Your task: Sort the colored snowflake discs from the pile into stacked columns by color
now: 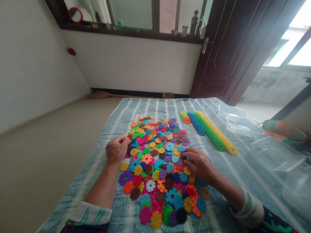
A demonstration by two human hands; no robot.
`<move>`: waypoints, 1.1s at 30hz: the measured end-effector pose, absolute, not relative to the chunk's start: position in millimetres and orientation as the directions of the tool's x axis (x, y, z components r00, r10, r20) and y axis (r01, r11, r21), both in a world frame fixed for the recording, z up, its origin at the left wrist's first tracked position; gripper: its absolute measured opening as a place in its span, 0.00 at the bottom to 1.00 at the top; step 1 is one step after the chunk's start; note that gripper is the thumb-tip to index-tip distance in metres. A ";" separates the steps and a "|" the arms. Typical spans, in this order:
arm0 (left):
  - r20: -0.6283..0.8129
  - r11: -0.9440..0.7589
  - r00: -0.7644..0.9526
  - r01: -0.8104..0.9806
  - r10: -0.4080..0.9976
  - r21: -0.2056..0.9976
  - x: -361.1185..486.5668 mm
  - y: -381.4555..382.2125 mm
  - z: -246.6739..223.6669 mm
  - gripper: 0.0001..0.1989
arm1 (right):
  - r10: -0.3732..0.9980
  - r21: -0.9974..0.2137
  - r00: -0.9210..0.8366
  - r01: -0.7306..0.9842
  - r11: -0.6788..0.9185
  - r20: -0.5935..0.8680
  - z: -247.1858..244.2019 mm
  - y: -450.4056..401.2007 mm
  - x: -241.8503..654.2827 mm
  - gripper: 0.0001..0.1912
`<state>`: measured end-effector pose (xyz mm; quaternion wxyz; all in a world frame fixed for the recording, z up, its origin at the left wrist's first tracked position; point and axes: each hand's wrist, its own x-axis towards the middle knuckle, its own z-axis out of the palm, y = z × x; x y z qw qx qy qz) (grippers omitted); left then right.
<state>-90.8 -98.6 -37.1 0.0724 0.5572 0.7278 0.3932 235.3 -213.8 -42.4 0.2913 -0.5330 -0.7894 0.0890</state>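
Observation:
A wide pile of notched, flower-shaped plastic discs [150, 185] in many colours covers the middle of the striped cloth. At the pile's left edge is my left hand [116, 151], its thumb and fingertips pinched together. What lies between those fingertips, if anything, is too small to make out. My right hand [201, 165] rests at the right edge of the pile, palm down, fingers apart and touching discs near a purple one. Right of the pile, discs lie overlapped in rows: a yellow row [216, 132], a green row [211, 134], a blue row [196, 124] and a short light-green and orange group [186, 118].
Clear plastic boxes [275, 153] stand along the right side of the cloth-covered surface [97, 181]. Something orange and green [279, 129] lies beyond them, blurred. A dark red door [223, 48] and a ledge with a flask [194, 23] are behind. A broom [102, 94] lies on the floor.

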 end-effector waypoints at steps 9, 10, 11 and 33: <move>0.285 0.116 -0.380 0.754 0.880 0.647 -91.6 -95.0 -35.7 0.16 | 0.929 -0.351 -0.155 0.895 0.277 0.337 -28.0 -240.6 264.0 0.06; 0.287 0.111 -0.378 0.752 0.880 0.649 -91.5 -94.5 -35.9 0.16 | 0.953 -0.309 -0.112 0.930 0.200 0.281 -28.1 -244.6 268.4 0.04; 0.289 0.108 -0.377 0.751 0.880 0.651 -91.2 -94.1 -35.9 0.16 | 0.968 -0.273 -0.079 0.951 0.145 0.238 -28.5 -248.7 270.8 0.03; 0.276 0.143 -0.401 0.753 0.874 0.643 -97.9 -84.2 -42.2 0.16 | 0.648 -0.280 -0.675 0.585 0.761 0.352 -14.2 -255.4 160.5 0.07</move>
